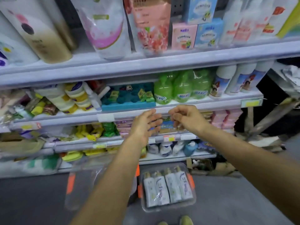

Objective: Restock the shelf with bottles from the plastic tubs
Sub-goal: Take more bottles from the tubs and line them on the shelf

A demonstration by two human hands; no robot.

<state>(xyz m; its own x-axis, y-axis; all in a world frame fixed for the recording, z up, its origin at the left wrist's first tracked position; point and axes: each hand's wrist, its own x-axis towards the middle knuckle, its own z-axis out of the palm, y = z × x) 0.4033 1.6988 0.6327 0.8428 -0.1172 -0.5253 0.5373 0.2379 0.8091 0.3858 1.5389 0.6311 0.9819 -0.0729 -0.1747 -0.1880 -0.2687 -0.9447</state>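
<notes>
A clear plastic tub (168, 207) with orange latches sits on the floor and holds several white pump bottles (168, 187) lying side by side. A second clear tub (81, 189) stands to its left, partly hidden by my left forearm; I cannot see anything inside it. Both my hands are raised in front of the shelf rail (123, 113) below the green soap bottles (180, 88). My left hand (146, 125) is open with its fingers spread. My right hand (185, 117) has its fingers curled loosely and holds nothing that I can see.
White spray bottles (235, 80) stand right of the green ones, a blue tray (128, 103) to their left. Large refill pouches (105, 28) and boxes fill the top shelf. Lower shelves hold packets and small pump bottles (172, 148). Dark floor and my shoes (185, 220) lie below.
</notes>
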